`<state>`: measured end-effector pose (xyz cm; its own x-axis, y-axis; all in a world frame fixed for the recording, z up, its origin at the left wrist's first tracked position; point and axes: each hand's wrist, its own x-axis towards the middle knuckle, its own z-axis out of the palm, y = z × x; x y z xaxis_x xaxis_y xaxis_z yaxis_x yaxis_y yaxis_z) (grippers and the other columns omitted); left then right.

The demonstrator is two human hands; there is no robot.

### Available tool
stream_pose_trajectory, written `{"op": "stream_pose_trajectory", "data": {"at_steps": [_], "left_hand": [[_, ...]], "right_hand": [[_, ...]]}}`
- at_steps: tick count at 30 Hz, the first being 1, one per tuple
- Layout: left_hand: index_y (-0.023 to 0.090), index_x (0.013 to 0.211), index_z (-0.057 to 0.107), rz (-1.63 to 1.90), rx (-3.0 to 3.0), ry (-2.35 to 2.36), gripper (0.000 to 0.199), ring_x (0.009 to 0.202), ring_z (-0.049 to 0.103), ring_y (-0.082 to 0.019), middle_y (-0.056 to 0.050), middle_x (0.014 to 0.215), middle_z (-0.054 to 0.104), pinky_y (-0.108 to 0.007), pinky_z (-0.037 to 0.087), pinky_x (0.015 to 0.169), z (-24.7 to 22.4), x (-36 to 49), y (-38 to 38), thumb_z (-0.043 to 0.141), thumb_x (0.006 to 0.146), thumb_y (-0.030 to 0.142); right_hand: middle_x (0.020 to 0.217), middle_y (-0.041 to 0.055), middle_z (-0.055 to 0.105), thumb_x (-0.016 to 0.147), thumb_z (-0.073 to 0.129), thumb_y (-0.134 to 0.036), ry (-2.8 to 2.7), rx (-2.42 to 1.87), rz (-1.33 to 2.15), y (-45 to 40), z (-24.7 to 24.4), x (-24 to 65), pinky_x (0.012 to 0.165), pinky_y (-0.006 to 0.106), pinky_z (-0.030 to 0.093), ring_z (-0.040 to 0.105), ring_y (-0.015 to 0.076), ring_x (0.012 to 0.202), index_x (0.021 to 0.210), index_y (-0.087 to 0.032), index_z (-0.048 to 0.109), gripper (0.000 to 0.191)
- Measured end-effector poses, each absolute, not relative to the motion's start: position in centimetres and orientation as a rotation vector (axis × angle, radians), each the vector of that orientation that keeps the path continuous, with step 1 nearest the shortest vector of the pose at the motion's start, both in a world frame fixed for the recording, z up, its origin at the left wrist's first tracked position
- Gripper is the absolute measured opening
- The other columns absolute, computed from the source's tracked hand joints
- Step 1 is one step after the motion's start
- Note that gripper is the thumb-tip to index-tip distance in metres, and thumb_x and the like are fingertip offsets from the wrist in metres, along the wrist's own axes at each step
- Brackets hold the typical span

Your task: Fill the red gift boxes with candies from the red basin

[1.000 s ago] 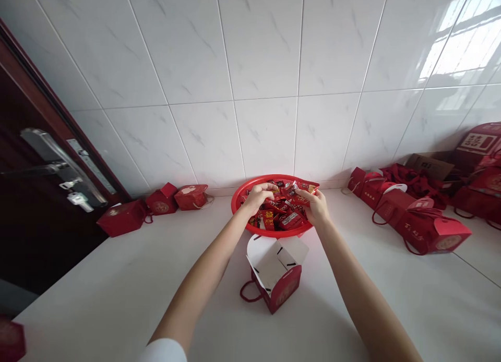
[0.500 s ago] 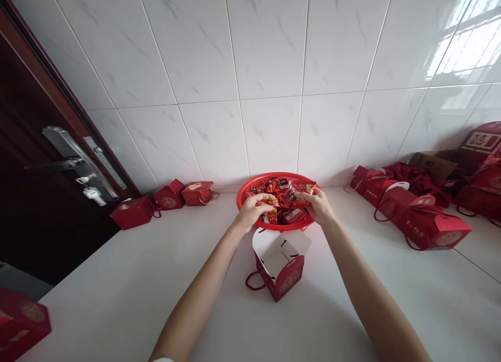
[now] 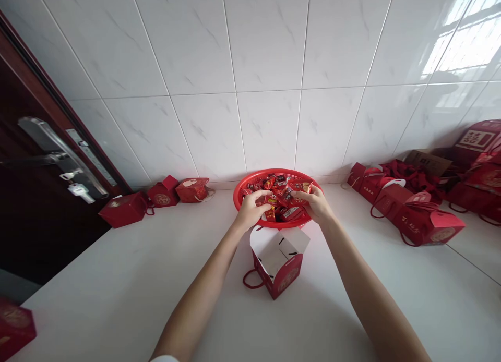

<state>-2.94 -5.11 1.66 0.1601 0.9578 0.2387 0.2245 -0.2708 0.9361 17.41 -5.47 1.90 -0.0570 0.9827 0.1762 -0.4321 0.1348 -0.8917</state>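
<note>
My left hand (image 3: 250,212) is over the near left of a red plastic basket (image 3: 237,201) filled with wrapped sweets. Its thumb and fingers close around a red packet with yellow lettering (image 3: 271,200). On the basket's right side, my right hand (image 3: 319,204) pinches a shiny red snack packet (image 3: 300,189) by its edge. Just in front of the basket, between my forearms, stands an open red gift box (image 3: 288,276). Its flaps are up, its white inside shows, and a red cord handle hangs at its left.
Closed red gift boxes (image 3: 163,193) stand at the back left by a dark door (image 3: 23,205). More boxes (image 3: 426,224) line the right, beside a pile of red bags (image 3: 417,180). Another box (image 3: 15,328) sits at the lower left. A tiled wall (image 3: 270,132) rises behind.
The view has shifted slightly, so the door and left boxes sit further left. Both hands stay over the basket with almost the same grip. The open box has not visibly moved on the table.
</note>
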Motion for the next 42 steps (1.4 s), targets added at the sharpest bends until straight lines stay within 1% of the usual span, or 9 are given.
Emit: {"op": "stream_pose_trajectory", "data": {"at_steps": [7, 12, 16, 20, 24, 27, 31, 37, 42], "left_hand": [[0.019, 0.112, 0.070, 1.168, 1.505, 0.862, 0.042, 0.093, 0.071, -0.021, -0.007, 0.117, 0.071, -0.041, 0.060, 0.089, 2.5, -3.3, -5.6, 0.075, 0.071, 0.023], [0.017, 0.107, 0.070, 0.936, 1.691, 0.783, 0.030, 0.075, 0.070, -0.015, -0.004, 0.091, 0.072, -0.031, 0.058, 0.077, 5.4, -4.5, -8.3, 0.069, 0.085, 0.039], [0.015, 0.075, 0.069, 0.539, 1.995, 0.822, 0.044, 0.064, 0.057, -0.012, -0.003, 0.072, 0.067, -0.024, 0.047, 0.061, 7.4, -5.7, -10.7, 0.054, 0.095, 0.052], [0.018, 0.055, 0.052, 0.367, 2.162, 1.049, 0.056, 0.049, 0.033, -0.009, 0.004, 0.053, 0.041, -0.025, 0.024, 0.047, 7.2, -5.9, -11.8, 0.056, 0.090, 0.061], [0.020, 0.057, 0.049, 0.360, 2.247, 1.162, 0.052, 0.050, 0.032, -0.011, 0.003, 0.055, 0.039, -0.027, 0.021, 0.049, 6.7, -5.8, -12.1, 0.055, 0.089, 0.061], [0.022, 0.063, 0.056, 0.406, 2.275, 1.233, 0.042, 0.053, 0.040, -0.014, 0.002, 0.059, 0.048, -0.027, 0.025, 0.051, 7.1, -6.1, -12.6, 0.055, 0.089, 0.055], [0.024, 0.078, 0.069, 0.245, 2.226, 1.301, 0.025, 0.060, 0.055, -0.018, 0.001, 0.069, 0.063, -0.027, 0.034, 0.056, 7.8, -6.6, -13.5, 0.066, 0.079, 0.048], [0.024, 0.099, 0.072, -0.008, 2.190, 1.424, 0.040, 0.073, 0.063, -0.024, -0.004, 0.084, 0.069, -0.027, 0.040, 0.059, 8.1, -7.0, -14.3, 0.070, 0.073, 0.053], [0.024, 0.097, 0.073, -0.046, 2.201, 1.393, 0.038, 0.074, 0.063, -0.024, -0.004, 0.084, 0.069, -0.027, 0.040, 0.057, 8.0, -7.1, -14.3, 0.071, 0.072, 0.053]], "right_hand": [[0.090, 0.0050, 0.078, 0.058, 0.090, -0.027, -1.087, -0.716, 1.319, -6.2, 3.1, 17.5, 0.081, 0.039, 0.059, 0.073, 0.0236, 0.082, 0.086, -0.020, 0.076, 0.032], [0.086, 0.0039, 0.078, 0.055, 0.091, -0.026, -1.150, -0.685, 1.324, -7.7, 5.3, 17.9, 0.077, 0.038, 0.059, 0.072, 0.0225, 0.077, 0.081, -0.020, 0.075, 0.032], [0.079, 0.0018, 0.076, 0.055, 0.091, -0.024, -1.233, -0.715, 1.290, -9.0, 6.8, 18.6, 0.071, 0.034, 0.059, 0.070, 0.0193, 0.071, 0.080, -0.019, 0.076, 0.030], [0.084, 0.0023, 0.077, 0.060, 0.089, -0.024, -1.331, -0.721, 1.255, -10.0, 7.4, 18.7, 0.073, 0.035, 0.059, 0.072, 0.0211, 0.076, 0.085, -0.020, 0.077, 0.028], [0.093, 0.0037, 0.078, 0.066, 0.086, -0.024, -1.471, -0.759, 1.203, -10.9, 7.7, 18.3, 0.080, 0.038, 0.059, 0.072, 0.0249, 0.088, 0.096, -0.021, 0.077, 0.032], [0.097, 0.0046, 0.077, 0.068, 0.085, -0.025, -1.603, -0.803, 1.162, -11.5, 7.9, 18.1, 0.082, 0.040, 0.059, 0.071, 0.0265, 0.093, 0.101, -0.021, 0.076, 0.034], [0.096, 0.0046, 0.077, 0.069, 0.083, -0.025, -1.746, -0.901, 1.122, -11.9, 8.1, 17.9, 0.077, 0.037, 0.058, 0.071, 0.0242, 0.087, 0.101, -0.020, 0.075, 0.033], [0.082, 0.0013, 0.072, 0.068, 0.083, -0.025, -1.927, -1.002, 1.088, -11.8, 7.4, 16.7, 0.059, 0.030, 0.050, 0.065, 0.0193, 0.071, 0.092, -0.021, 0.075, 0.025], [0.074, 0.0012, 0.066, 0.076, 0.078, -0.038, -1.913, -1.026, 1.012, -11.7, 6.8, 15.9, 0.061, 0.032, 0.047, 0.059, 0.0180, 0.067, 0.082, -0.021, 0.071, 0.019]]}}
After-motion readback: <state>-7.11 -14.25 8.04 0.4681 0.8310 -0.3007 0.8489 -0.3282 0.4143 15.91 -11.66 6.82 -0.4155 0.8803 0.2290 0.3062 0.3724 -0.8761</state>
